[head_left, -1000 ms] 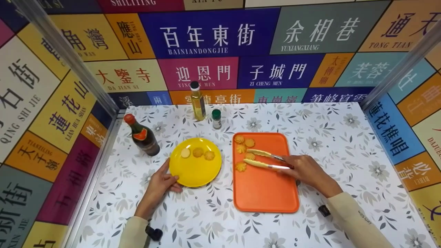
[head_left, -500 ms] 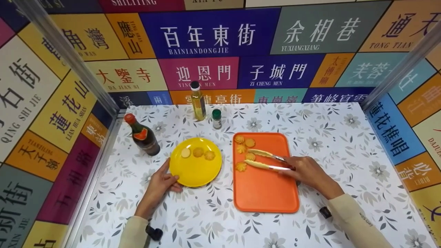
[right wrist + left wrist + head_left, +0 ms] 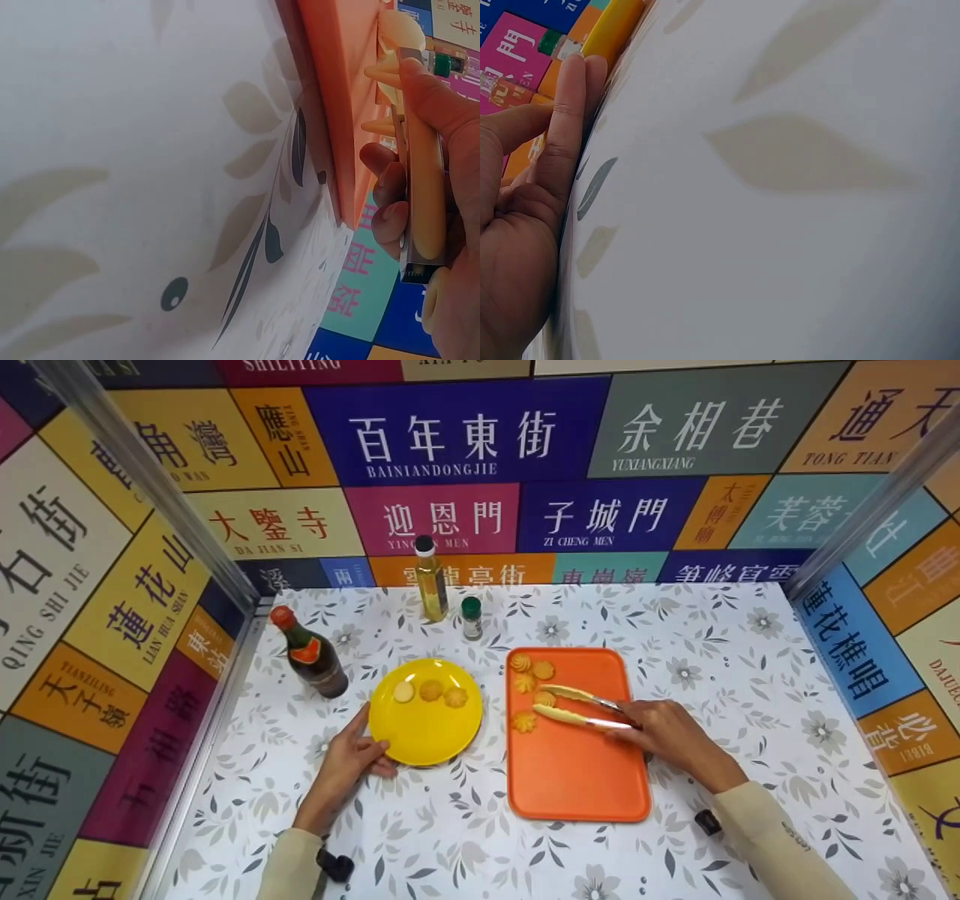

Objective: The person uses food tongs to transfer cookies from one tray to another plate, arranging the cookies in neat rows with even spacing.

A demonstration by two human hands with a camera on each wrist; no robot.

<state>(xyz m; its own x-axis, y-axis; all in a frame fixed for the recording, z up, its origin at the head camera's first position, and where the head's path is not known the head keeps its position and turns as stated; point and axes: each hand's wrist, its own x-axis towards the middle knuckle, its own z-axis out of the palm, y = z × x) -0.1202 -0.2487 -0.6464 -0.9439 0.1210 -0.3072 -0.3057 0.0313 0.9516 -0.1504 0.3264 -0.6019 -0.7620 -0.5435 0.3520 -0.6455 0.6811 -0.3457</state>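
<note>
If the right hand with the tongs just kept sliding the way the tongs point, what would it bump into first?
Most likely the cookie lying between the tong tips: the right hand aims the tongs left across the orange tray. Beyond it sits the yellow plate. How high the tips are is hard to judge.

Three carrot slices (image 3: 430, 691) on one yellow plate (image 3: 424, 735); four carrot slices (image 3: 524, 723) on one orange tray (image 3: 577, 769); one pair of tongs (image 3: 574, 706); one dark sauce bottle (image 3: 311, 656), one oil bottle (image 3: 431, 581), one small green-capped jar (image 3: 471, 619); two hands
</note>
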